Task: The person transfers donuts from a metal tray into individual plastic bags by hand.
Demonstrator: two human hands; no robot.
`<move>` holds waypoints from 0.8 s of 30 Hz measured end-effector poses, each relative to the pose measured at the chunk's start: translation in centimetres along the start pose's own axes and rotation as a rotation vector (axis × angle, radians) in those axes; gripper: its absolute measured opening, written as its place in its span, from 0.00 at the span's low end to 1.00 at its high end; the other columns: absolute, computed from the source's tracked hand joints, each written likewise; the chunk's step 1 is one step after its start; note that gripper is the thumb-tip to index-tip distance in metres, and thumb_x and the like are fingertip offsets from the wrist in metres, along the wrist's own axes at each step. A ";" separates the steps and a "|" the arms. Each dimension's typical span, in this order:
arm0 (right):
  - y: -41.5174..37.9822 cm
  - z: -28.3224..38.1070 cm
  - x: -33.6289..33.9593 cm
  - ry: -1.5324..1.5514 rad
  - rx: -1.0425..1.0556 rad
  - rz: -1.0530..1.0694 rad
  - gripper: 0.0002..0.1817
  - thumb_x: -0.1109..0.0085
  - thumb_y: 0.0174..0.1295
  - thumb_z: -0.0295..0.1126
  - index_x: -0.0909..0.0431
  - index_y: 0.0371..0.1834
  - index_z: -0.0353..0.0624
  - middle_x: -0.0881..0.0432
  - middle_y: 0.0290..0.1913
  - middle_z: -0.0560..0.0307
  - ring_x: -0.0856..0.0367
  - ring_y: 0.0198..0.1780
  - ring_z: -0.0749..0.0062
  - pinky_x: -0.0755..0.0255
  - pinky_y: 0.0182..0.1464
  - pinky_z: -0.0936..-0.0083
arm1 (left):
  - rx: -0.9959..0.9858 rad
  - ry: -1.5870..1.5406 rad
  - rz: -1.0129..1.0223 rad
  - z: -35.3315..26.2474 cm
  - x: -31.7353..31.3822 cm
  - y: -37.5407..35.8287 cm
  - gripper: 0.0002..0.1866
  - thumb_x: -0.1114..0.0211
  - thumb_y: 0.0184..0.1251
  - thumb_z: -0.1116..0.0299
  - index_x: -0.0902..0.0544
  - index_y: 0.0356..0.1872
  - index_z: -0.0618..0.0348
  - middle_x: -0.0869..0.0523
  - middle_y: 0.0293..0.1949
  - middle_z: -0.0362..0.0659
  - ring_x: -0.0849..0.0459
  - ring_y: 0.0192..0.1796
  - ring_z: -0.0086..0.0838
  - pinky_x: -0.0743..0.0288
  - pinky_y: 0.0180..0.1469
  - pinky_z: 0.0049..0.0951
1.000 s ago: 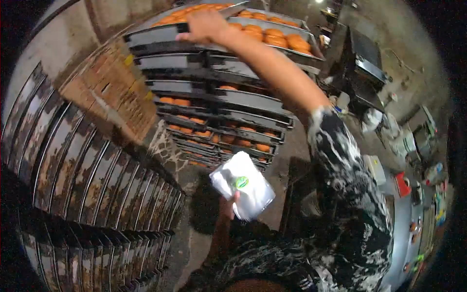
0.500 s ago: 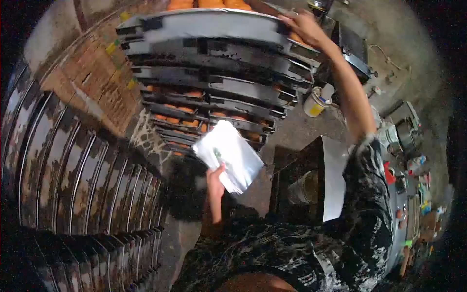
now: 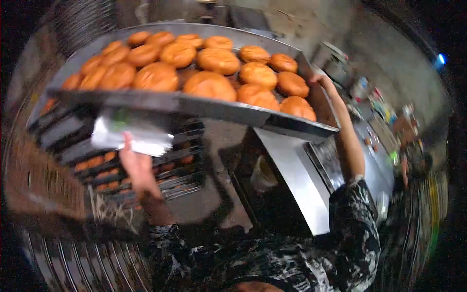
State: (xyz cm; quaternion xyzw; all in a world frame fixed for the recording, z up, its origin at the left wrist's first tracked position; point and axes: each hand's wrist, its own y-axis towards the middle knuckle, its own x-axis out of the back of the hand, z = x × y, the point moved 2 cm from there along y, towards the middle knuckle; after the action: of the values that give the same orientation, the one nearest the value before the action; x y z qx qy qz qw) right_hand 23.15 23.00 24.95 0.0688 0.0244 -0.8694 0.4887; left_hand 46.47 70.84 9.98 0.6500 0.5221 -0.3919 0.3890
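A large metal tray (image 3: 214, 104) full of round golden-brown buns (image 3: 210, 86) spans the upper part of the view, tilted down to the right. My right hand (image 3: 321, 79) is closed on the tray's right end. Below the tray's left half, my left hand (image 3: 136, 158) is closed on a stack of shiny clear plastic bags (image 3: 134, 137) with a small green print. Whether this hand also touches the tray's underside cannot be told, as the image is smeared there.
Stacked trays of buns (image 3: 97, 165) stand behind my left hand. At the lower left is a row of trays (image 3: 87, 260). Right of centre stands a metal-topped table (image 3: 296, 180), with a worktop (image 3: 374, 155) holding several items beyond it.
The bun tray has come off the top of the stack and nearer, held by my right hand. My left hand has moved left with the bags, and the view has turned right.
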 end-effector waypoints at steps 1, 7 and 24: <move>-5.9 0.5 0.1 -0.151 0.087 -0.119 0.08 0.48 0.41 0.36 0.26 0.22 0.45 0.24 0.26 0.57 0.28 0.30 0.69 0.32 0.36 0.74 | 0.119 -0.071 0.121 -0.4 -0.2 -0.5 0.21 0.49 0.61 0.64 0.35 0.53 0.63 0.27 0.48 0.49 0.28 0.50 0.37 0.37 0.55 0.42; -23.6 -9.9 16.9 -0.142 0.002 -0.450 0.11 0.57 0.50 0.35 0.26 0.19 0.43 0.25 0.24 0.60 0.28 0.28 0.74 0.35 0.34 0.79 | 0.082 0.283 0.032 8.5 -5.4 -8.3 0.24 0.60 0.63 0.53 0.34 0.54 0.57 0.32 0.56 0.46 0.35 0.57 0.40 0.43 0.59 0.50; -30.0 -10.6 11.3 -0.079 -0.064 -0.725 0.16 0.57 0.39 0.24 0.29 0.36 0.42 0.36 0.19 0.71 0.40 0.20 0.86 0.47 0.22 0.89 | 0.729 0.386 -0.224 12.8 -8.7 -3.0 0.22 0.61 0.65 0.59 0.36 0.56 0.60 0.37 0.59 0.50 0.39 0.60 0.42 0.46 0.60 0.50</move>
State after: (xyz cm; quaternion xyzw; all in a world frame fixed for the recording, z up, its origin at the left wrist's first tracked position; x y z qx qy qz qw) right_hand -7.23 30.27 12.07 0.0066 0.0556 -0.9869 0.1510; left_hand 40.87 56.35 12.71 0.7458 0.4798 -0.4618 -0.0161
